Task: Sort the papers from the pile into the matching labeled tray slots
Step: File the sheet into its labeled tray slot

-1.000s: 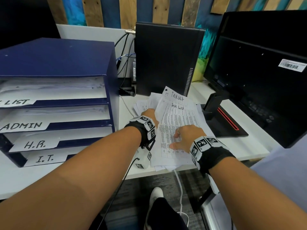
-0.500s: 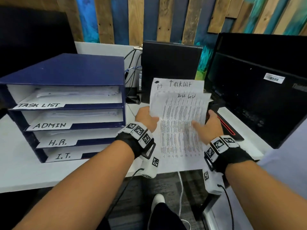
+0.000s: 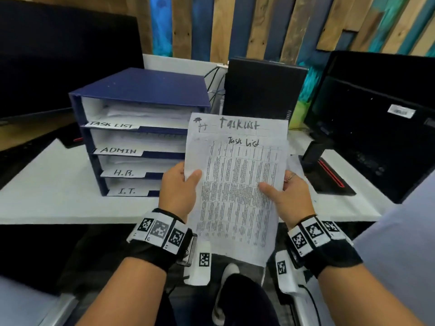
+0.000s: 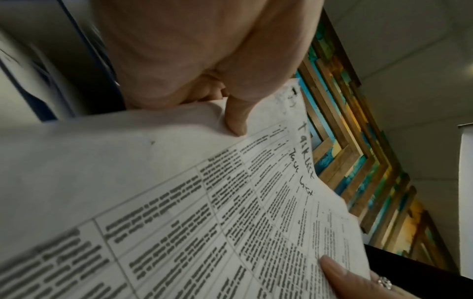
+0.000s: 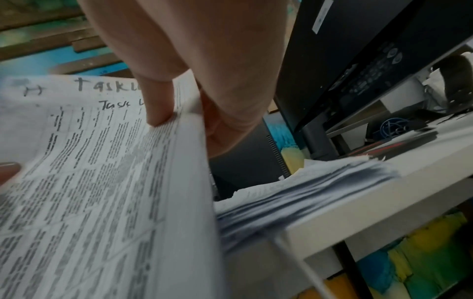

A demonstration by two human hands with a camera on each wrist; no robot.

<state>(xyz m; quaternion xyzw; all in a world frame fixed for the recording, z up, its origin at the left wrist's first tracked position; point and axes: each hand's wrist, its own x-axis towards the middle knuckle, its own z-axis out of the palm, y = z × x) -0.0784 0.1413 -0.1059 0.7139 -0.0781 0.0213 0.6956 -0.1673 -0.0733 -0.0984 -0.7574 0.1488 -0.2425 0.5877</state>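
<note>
I hold two overlapping sheets marked "Task List" (image 3: 237,184) upright in front of me, lifted off the desk. My left hand (image 3: 181,187) pinches their left edge, thumb on the printed face (image 4: 236,121). My right hand (image 3: 282,194) pinches the right edge, thumb on top (image 5: 161,105), fingers behind. The rest of the paper pile (image 5: 307,192) lies on the white desk behind the sheets. The blue tray rack (image 3: 141,90) stands to the left, with slots labelled TASK LIST (image 3: 113,125), ADMIN (image 3: 118,151), H.R. (image 3: 123,172) and I.T. (image 3: 127,191); each holds papers.
A black computer tower (image 3: 263,88) stands behind the sheets. A black monitor (image 3: 376,114) on a stand with a red-striped base (image 3: 329,177) fills the right. Another dark screen (image 3: 58,55) is at the far left. Cables run behind the rack.
Both hands have lifted the two Task List sheets off the pile and raised them upright toward me. The rack now appears nearer the centre of my view.
</note>
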